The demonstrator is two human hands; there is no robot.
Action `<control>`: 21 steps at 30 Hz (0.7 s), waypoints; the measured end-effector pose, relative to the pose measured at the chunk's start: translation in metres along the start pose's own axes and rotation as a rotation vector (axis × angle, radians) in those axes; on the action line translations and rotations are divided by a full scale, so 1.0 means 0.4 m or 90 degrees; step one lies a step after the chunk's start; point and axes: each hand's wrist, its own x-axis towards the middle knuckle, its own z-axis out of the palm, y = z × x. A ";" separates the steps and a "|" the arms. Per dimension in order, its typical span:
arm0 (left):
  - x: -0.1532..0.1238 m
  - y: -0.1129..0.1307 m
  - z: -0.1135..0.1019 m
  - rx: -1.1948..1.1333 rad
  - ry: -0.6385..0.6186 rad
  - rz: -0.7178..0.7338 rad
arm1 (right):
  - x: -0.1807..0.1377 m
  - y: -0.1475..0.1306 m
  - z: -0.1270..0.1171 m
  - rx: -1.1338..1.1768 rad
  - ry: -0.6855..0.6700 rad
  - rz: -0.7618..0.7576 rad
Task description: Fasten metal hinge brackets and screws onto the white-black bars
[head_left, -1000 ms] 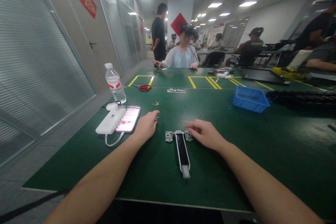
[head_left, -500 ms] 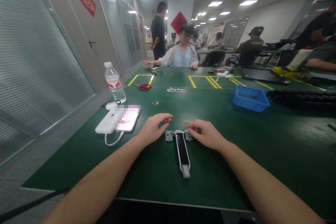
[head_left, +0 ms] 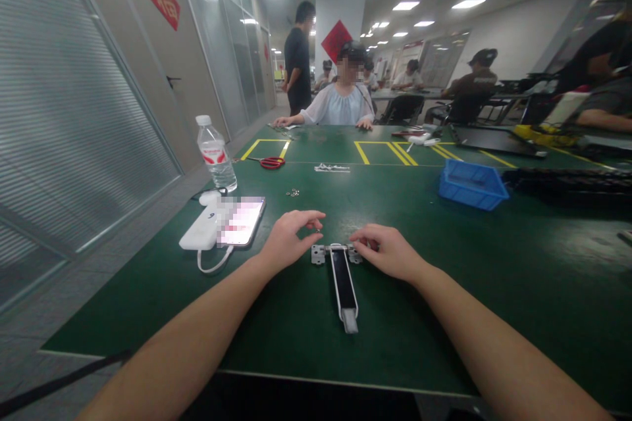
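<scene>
On the green table lies a narrow black part with white edges (head_left: pixel 344 279), its near end a grey tab. A metal hinge with flat, holed plates (head_left: pixel 318 254) crosses its far end. My left hand (head_left: pixel 292 237) hovers just beyond the left plate, thumb and fingertips closed around a tiny bit too small to name. At the right plate, my right hand (head_left: pixel 388 250) has its fingers curled together, the fingertips over the hinge's right end. Whatever those fingers hold is hidden. Several small metal rings (head_left: pixel 295 193) lie farther off.
At left stand a water bottle (head_left: pixel 216 154), a white power bank (head_left: pixel 200 227) and a cabled phone (head_left: pixel 247 220). Red-handled scissors (head_left: pixel 271 162) and white strips (head_left: pixel 332 168) lie ahead. A blue bin (head_left: pixel 471 184) is at right. A person (head_left: pixel 345 105) sits opposite.
My left thumb and fingertips have drawn slightly closer together. My right hand and the hinged part have stayed put. The person opposite has lowered a hand toward the table.
</scene>
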 end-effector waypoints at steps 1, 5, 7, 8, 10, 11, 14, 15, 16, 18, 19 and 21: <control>0.000 -0.001 0.000 0.004 0.000 0.001 | 0.000 0.000 0.000 -0.002 0.000 -0.002; 0.003 -0.005 -0.002 0.021 -0.031 0.016 | -0.001 -0.001 -0.001 -0.004 -0.007 -0.008; 0.005 -0.011 -0.001 0.019 -0.059 0.026 | -0.001 -0.003 -0.003 -0.006 -0.013 -0.008; 0.005 -0.014 -0.001 0.017 -0.077 0.030 | -0.001 -0.004 -0.003 -0.008 -0.016 -0.007; 0.006 -0.019 0.001 0.016 -0.119 0.039 | -0.001 -0.006 -0.004 -0.010 -0.021 -0.008; 0.006 -0.021 0.002 0.021 -0.137 0.040 | -0.001 -0.007 -0.004 -0.011 -0.022 -0.009; 0.007 -0.021 0.002 0.054 -0.159 0.005 | -0.003 -0.007 -0.004 -0.006 -0.026 -0.012; 0.008 -0.020 0.002 0.062 -0.161 -0.017 | -0.003 -0.007 -0.004 -0.005 -0.028 -0.011; 0.008 -0.019 0.001 0.066 -0.163 -0.039 | -0.003 -0.007 -0.004 -0.005 -0.032 -0.010; 0.009 -0.018 0.001 0.063 -0.174 -0.071 | -0.003 -0.006 -0.004 -0.006 -0.038 -0.010; 0.009 -0.018 0.001 0.061 -0.180 -0.078 | -0.003 -0.006 -0.004 -0.007 -0.038 -0.013; 0.008 -0.019 0.003 0.058 -0.190 -0.078 | -0.002 -0.006 -0.004 -0.007 -0.037 -0.020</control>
